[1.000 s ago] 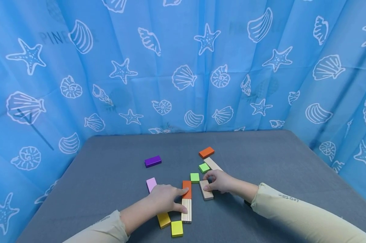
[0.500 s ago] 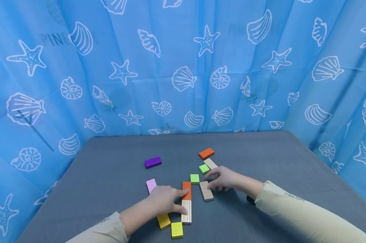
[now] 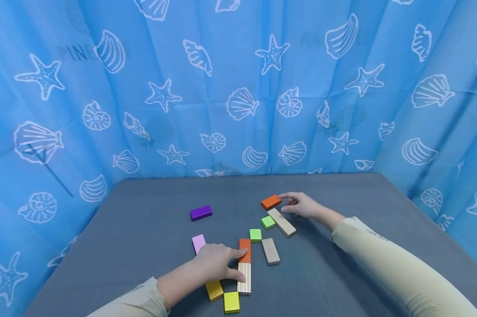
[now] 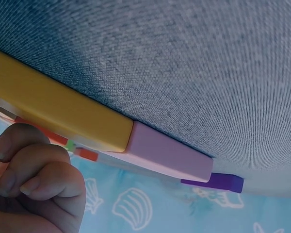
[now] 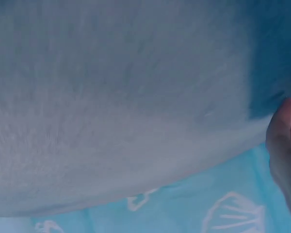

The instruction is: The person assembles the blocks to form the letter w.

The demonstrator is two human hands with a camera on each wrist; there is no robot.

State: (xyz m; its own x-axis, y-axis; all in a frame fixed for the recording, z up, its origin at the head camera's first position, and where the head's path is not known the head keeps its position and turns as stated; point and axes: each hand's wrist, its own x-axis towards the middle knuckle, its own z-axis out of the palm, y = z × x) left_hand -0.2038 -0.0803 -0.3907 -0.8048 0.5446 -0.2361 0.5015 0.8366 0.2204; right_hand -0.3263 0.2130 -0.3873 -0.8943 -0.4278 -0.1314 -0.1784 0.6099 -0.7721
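My left hand (image 3: pixel 214 263) lies across the line of blocks. Its index fingertip touches an orange block (image 3: pixel 245 259) and its thumb rests on a striped wooden block (image 3: pixel 244 286) joined end to end with it. In the left wrist view the other fingers (image 4: pixel 53 182) are curled, beside a golden-yellow block (image 4: pixel 63 107). My right hand (image 3: pixel 303 205) is at the back, index fingertip right at the right end of another orange block (image 3: pixel 271 202), thumb apart from it. Below that block lie a long pale wooden block (image 3: pixel 282 223) and a green block (image 3: pixel 268 222).
A second green block (image 3: pixel 256 235) stands above the near orange one, with a short wooden block (image 3: pixel 271 252) to its right. A pink block (image 3: pixel 198 243), a yellow block (image 3: pixel 232 302) and a purple block (image 3: pixel 201 213) lie leftward on the grey table (image 3: pixel 151 229).
My right hand has let go of the short wooden block and moved back to the far orange block, uncovering the long wooden one. The left hand has kept its place.
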